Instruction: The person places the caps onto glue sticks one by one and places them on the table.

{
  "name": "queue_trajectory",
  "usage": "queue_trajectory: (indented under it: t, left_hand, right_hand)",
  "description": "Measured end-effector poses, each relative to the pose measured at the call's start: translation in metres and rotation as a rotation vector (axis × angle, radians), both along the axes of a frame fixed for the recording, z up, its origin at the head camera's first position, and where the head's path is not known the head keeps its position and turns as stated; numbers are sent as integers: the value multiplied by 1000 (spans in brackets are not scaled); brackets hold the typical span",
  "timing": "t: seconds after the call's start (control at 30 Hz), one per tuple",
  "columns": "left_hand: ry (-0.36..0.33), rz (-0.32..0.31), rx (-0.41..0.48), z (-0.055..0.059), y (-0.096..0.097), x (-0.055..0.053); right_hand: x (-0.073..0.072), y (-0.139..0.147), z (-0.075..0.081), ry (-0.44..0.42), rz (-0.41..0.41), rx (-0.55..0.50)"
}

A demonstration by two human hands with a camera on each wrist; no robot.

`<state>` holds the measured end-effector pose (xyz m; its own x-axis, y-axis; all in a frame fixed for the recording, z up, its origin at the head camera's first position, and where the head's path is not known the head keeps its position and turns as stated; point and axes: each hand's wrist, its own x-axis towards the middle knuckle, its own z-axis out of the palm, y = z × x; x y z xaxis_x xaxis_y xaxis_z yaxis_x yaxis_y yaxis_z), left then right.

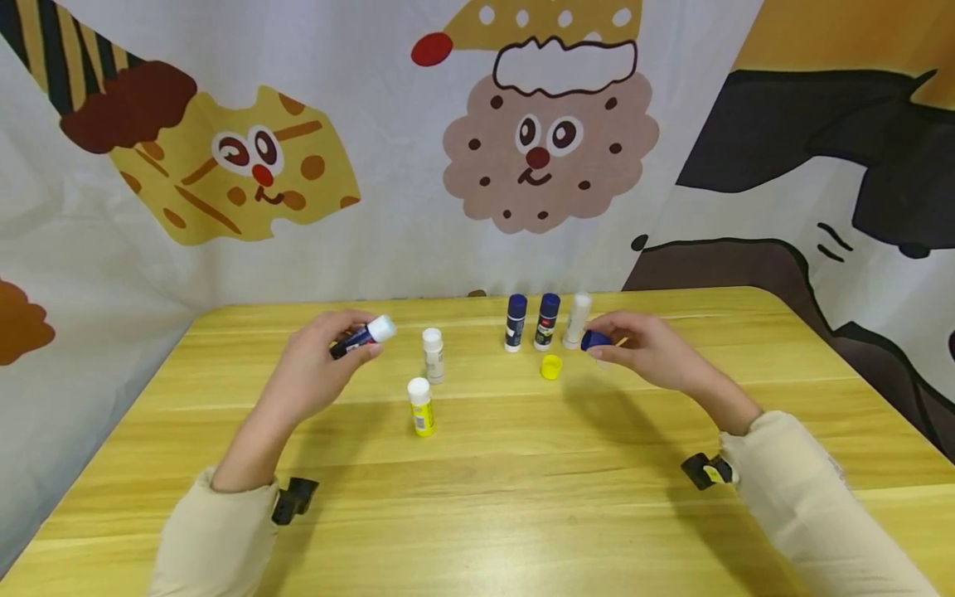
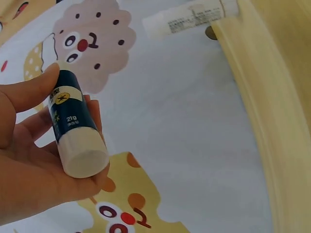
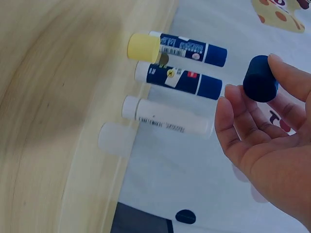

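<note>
My left hand [image 1: 317, 365] grips a dark blue glue stick [image 2: 73, 109], tilted above the table, its white end showing past the fingers. The thumb lies along its upper end in the left wrist view. Between thumb and fingers, my right hand [image 1: 645, 348] pinches a dark blue cap [image 3: 261, 80], held apart from any stick. Just behind the right hand stands a white glue stick [image 1: 578, 320], beside two upright dark blue glue sticks [image 1: 516, 323]. A yellow cap [image 1: 551, 367] lies in front of them. A pale translucent cap [image 3: 116, 139] shows in the right wrist view.
Right of my left hand, a white glue stick [image 1: 433, 356] and a yellow glue stick [image 1: 422, 408] with a white top stand upright. The wooden table [image 1: 485, 514] ends at a cartoon-printed cloth [image 1: 403, 166] hanging behind it.
</note>
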<state>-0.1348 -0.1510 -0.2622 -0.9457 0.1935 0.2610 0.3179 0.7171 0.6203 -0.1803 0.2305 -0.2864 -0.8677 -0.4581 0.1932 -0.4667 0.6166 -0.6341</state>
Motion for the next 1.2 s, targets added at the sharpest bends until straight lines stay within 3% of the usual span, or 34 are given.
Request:
queue_trajectory:
  t: [0.2, 0.67, 0.9, 1.2]
  left_hand:
    - [40, -27, -24, 3, 11, 2]
    - [61, -91, -40, 1, 43, 4]
    - [17, -88, -56, -1, 56, 2]
    - [10, -66, -96, -7, 71, 0]
  right_hand:
    - [2, -9, 0, -12, 10, 8]
    - [7, -28, 3, -33, 77, -49]
    - [9, -40, 0, -13, 123, -58]
    - [10, -53, -5, -18, 158, -110]
